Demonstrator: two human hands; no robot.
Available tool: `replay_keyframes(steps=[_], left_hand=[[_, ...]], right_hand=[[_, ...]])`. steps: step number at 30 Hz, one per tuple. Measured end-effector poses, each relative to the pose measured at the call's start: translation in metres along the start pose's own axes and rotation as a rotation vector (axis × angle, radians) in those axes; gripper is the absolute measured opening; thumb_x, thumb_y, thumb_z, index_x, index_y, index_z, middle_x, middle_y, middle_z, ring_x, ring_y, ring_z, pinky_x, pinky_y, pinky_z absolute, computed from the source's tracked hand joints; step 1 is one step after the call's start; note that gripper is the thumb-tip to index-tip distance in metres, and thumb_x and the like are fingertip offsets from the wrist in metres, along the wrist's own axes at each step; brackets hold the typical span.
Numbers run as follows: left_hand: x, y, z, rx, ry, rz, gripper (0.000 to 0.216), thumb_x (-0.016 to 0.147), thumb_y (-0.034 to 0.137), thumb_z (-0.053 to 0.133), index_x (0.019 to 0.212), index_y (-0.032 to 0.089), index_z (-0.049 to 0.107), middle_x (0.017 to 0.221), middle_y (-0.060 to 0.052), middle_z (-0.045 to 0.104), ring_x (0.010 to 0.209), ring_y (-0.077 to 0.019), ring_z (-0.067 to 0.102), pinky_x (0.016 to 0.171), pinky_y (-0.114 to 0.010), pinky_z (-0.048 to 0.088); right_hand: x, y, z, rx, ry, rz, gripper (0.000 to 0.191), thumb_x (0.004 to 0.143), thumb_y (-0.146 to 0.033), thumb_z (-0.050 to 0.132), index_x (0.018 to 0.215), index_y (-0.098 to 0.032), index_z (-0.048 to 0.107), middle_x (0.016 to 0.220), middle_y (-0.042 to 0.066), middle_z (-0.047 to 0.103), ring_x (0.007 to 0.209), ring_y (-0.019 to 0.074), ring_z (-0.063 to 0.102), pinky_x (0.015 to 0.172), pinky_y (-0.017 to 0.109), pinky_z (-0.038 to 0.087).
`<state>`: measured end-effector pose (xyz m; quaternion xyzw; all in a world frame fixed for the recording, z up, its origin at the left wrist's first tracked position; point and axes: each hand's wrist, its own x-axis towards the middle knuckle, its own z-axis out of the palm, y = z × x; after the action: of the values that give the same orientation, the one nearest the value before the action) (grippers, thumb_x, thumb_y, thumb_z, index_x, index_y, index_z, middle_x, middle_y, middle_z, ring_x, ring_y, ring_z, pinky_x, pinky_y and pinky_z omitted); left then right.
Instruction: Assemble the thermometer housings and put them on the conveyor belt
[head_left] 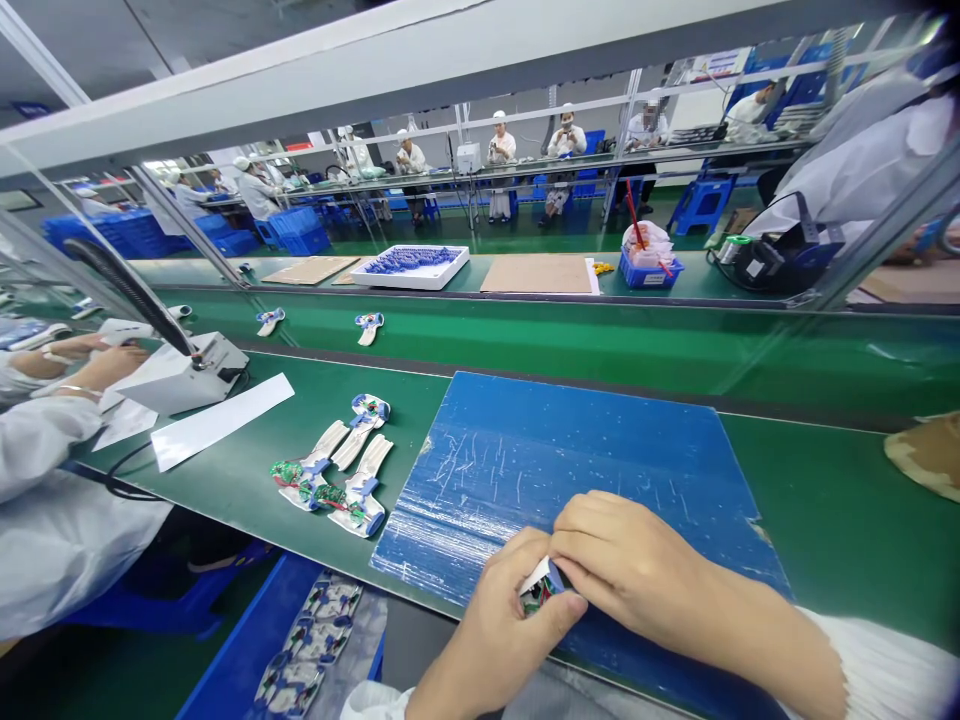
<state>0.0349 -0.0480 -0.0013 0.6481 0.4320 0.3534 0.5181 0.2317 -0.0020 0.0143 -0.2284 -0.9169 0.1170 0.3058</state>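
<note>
The left hand (499, 625) and right hand (622, 560) together grip a small white housing (535, 577) above the near edge of the blue mat (570, 440), its blue part (556, 577) facing the right fingertips. The hands hide most of it, so its long axis cannot be told. Beyond the mat's left edge, three white-and-blue housings (365, 487) lie on the green table (814, 510).

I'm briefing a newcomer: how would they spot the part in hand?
Find the blue board on the green bench. At its near edge, left hand and right hand grip a white-shelled circuit assembly. Unlike the similar assemblies lying left of the board, it is held.
</note>
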Motion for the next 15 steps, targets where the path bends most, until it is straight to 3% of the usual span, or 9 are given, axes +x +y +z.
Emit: replay_keyframes(steps=[9, 15], left_hand=[[0.0004, -0.0070, -0.0032, -0.176, -0.013, -0.020, 0.032, 0.098, 0.050, 0.065, 0.107, 0.020, 0.072, 0.105, -0.005, 0.066, 0.104, -0.0232, 0.060, 0.095, -0.031, 0.043], [0.0012, -0.0040, -0.0041, -0.144, -0.028, -0.010, 0.030, 0.099, 0.048, 0.065, 0.106, 0.020, 0.073, 0.106, -0.006, 0.067, 0.102, -0.0229, 0.059, 0.093, -0.031, 0.042]], right_hand=[[-0.0083, 0.0004, 0.0039, 0.013, -0.007, 0.036, 0.019, 0.106, -0.011, 0.048, 0.092, -0.016, 0.061, 0.084, 0.003, 0.058, 0.077, 0.0176, 0.046, 0.070, 0.036, 0.035], [-0.0059, 0.0006, 0.0000, 0.089, -0.038, 0.102, 0.021, 0.108, -0.012, 0.044, 0.106, -0.018, 0.064, 0.096, 0.005, 0.065, 0.086, 0.0183, 0.055, 0.074, 0.036, 0.040]])
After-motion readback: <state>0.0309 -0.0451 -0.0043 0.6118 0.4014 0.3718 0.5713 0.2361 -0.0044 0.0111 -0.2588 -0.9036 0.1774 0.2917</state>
